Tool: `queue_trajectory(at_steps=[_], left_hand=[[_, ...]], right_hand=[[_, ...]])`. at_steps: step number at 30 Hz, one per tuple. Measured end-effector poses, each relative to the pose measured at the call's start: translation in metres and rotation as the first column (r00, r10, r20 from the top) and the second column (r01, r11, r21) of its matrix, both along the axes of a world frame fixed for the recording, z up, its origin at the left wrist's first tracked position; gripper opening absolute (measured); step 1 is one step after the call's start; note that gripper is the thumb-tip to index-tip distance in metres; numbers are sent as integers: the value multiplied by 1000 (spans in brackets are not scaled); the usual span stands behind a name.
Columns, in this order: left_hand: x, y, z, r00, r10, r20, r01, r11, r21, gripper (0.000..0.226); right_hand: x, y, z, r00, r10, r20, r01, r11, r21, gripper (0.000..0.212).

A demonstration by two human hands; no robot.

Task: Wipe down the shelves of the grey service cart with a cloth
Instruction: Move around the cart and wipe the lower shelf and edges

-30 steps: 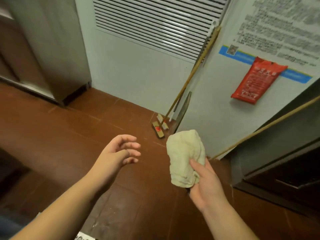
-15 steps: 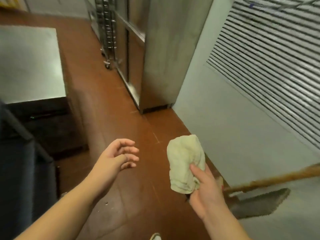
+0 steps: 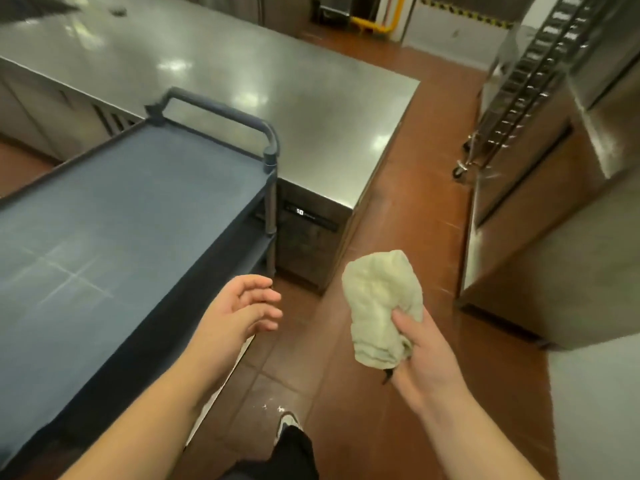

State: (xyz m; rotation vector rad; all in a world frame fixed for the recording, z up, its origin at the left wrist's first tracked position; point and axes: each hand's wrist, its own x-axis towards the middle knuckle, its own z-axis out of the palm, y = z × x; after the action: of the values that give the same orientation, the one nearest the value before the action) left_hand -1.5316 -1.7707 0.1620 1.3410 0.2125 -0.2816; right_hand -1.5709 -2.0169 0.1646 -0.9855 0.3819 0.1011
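Note:
The grey service cart (image 3: 114,216) fills the left half of the view, its flat top shelf bare and its curved handle at the far end. Lower shelves show only as dark edges on its right side. My right hand (image 3: 420,355) grips a bunched pale cloth (image 3: 379,306) held upright over the floor, to the right of the cart. My left hand (image 3: 239,310) hovers with loose, relaxed fingers just beside the cart's right edge, holding nothing and touching nothing.
A large steel worktable (image 3: 277,88) stands right behind the cart. Steel cabinets (image 3: 554,220) and a wheeled tray rack (image 3: 512,91) line the right side. A brown tiled aisle (image 3: 415,202) runs between them. My shoe (image 3: 287,424) shows at the bottom.
The view has swung left from the wall and mops to the cart and worktable. Both hands keep the same pose, the right still holding the cloth.

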Motion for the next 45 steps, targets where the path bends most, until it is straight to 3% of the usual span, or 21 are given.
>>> queue_trajectory(at_steps=[7,14,18,22,26,32,38,45], left_hand=[[85,13,-4,975,222,16,-222,975,26,37],[102,20,-12,914,406,3,-404,907,119,34],[109,12,-28,808,587,-45,-577,805,136,35],[111,-24,-41,634,767,-97,-759,641,114,33],[122,-59,-48,513,843,-161,-835,534,134,32],[110,-75,-49,480,867,-130,-853,497,163,32],[57,-59,-56,399,914,-75,-909,405,104,32],[-16,-46,-59,408,913,-34,-911,409,60,32]], right_hand=[[130,8,-6,966,248,-71,-253,964,-83,49],[211,3,-40,878,436,-195,-449,893,-24,52],[258,1,-68,748,607,-270,-638,769,-37,58],[315,-5,-86,561,768,-309,-815,577,-44,57],[352,-3,-101,438,835,-334,-888,459,-17,61],[352,11,-112,291,905,-311,-948,315,32,60],[317,34,-107,267,933,-242,-963,270,-20,56],[242,56,-102,306,925,-227,-952,303,-46,59]])
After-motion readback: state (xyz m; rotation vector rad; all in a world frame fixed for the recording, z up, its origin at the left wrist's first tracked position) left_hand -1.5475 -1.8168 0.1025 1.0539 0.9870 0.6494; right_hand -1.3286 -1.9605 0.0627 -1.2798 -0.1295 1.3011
